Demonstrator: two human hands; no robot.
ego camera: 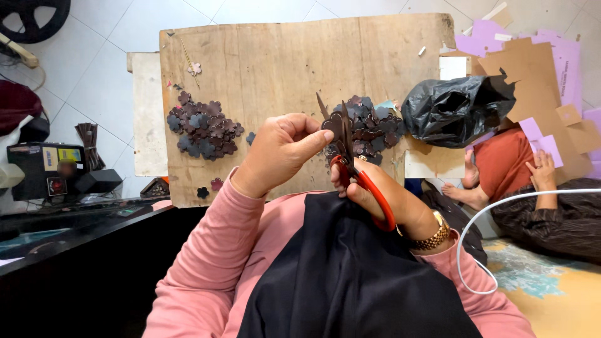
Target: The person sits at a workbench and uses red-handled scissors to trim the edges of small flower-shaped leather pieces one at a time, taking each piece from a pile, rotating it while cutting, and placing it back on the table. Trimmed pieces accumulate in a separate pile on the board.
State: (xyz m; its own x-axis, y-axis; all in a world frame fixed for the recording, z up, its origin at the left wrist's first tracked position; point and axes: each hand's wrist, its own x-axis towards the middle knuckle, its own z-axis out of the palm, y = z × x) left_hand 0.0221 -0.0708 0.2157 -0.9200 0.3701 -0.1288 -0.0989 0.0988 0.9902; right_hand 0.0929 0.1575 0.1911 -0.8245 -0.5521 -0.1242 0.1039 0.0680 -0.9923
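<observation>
Reference landmark: the wooden board (275, 69) serving as counter.

Left of the board, a black machine (47, 172) sits on a dark bench.

On the board's left half lies a pile of dark flower-shaped cutouts (201, 133), with two loose ones near its lower edge.

Over the board's lower centre, the left hand (278, 153) pinches a small dark cutout piece (333, 124) between thumb and forefinger.

Just right of it, the right hand (382, 197) is closed through the red loops of the scissors (347, 147); the blades stand parted around the piece.

Behind the scissors, on the board's right half, lies a second pile of cutouts (372, 128). At the board's right edge sits a black plastic bag (454, 109).

Beyond it, another person's hand (543, 170) rests near brown and purple sheets (538, 69).

Risk, in my judgement: the pinching fingertips lie close to the blades; a slip could nick them or spoil the petal outline. The small piece could also drop.
</observation>
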